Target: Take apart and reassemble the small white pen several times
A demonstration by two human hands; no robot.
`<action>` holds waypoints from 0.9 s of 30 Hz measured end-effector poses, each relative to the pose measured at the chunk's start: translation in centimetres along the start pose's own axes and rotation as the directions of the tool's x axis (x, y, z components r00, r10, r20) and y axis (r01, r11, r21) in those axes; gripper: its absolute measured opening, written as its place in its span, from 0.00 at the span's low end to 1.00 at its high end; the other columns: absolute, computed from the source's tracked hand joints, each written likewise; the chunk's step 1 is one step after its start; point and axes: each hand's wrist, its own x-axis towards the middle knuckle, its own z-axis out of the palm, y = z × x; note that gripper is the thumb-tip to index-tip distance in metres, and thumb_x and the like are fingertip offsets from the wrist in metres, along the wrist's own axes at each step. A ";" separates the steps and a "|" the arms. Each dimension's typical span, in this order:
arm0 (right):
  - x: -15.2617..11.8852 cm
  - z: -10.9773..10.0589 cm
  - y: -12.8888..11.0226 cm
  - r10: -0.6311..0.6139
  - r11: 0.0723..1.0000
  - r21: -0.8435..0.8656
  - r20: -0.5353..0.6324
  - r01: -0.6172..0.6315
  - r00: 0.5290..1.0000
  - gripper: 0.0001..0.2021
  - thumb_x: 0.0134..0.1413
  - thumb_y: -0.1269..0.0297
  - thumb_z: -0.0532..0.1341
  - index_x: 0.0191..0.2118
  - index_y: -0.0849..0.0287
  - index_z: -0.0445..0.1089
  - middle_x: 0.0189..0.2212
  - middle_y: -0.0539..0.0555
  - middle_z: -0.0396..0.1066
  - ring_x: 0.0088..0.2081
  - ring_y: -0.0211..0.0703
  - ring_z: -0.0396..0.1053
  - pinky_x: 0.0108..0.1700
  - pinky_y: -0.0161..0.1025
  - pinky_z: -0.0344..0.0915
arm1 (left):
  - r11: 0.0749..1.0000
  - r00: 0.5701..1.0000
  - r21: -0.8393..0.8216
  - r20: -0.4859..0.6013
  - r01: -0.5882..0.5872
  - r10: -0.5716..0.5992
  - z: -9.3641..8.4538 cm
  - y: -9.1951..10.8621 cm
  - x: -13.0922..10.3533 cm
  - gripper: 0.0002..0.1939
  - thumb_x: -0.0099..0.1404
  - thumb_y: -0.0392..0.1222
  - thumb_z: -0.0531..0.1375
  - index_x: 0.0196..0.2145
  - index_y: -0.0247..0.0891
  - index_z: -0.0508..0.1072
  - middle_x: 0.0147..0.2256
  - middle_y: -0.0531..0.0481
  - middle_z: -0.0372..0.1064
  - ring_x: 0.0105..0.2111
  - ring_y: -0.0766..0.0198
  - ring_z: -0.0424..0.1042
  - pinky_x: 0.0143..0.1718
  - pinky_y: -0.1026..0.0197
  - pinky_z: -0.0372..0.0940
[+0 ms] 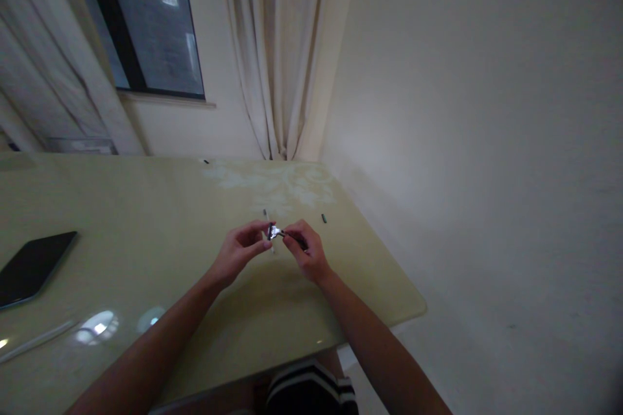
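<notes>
A small razor (275, 231) with a shiny metal head and a dark handle is held above the table between both hands. My right hand (306, 250) is closed round its handle. My left hand (243, 246) pinches the razor's head between thumb and fingers. Beneath the hands a thin pale stick with a dark tip (265, 213) lies on the table, partly hidden by them. To the right of my hands lies a small dark piece (324, 218).
The glossy pale table (195, 207) bears a black tablet (36, 266) at the left and a white rod (39, 342) near the lower left. Another small dark piece (206, 161) lies at its far edge. A wall (462, 142) borders the table's right side.
</notes>
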 end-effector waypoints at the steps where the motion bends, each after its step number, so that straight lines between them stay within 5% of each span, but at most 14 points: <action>1: 0.0 0.0 0.0 0.000 1.000 0.003 -0.002 0.000 1.000 0.10 0.67 0.53 0.63 0.42 0.55 0.73 0.34 0.51 0.67 0.32 0.40 0.64 0.35 0.38 0.61 | 1.000 1.000 0.000 -0.002 0.000 0.000 0.1 0.1 0.0 0.24 0.52 0.48 0.76 0.46 0.39 0.84 0.33 0.48 0.76 0.34 0.61 0.71 0.34 0.61 0.66; 27: -0.2 -0.2 -0.2 -0.033 0.998 -0.060 0.016 0.034 0.999 0.10 0.67 0.54 0.63 0.42 0.54 0.74 0.34 0.52 0.68 0.33 0.41 0.65 0.36 0.39 0.63 | 0.999 1.000 0.033 0.001 -0.030 0.030 0.1 0.4 -0.1 0.24 0.52 0.47 0.76 0.47 0.39 0.84 0.32 0.49 0.73 0.32 0.64 0.68 0.32 0.63 0.64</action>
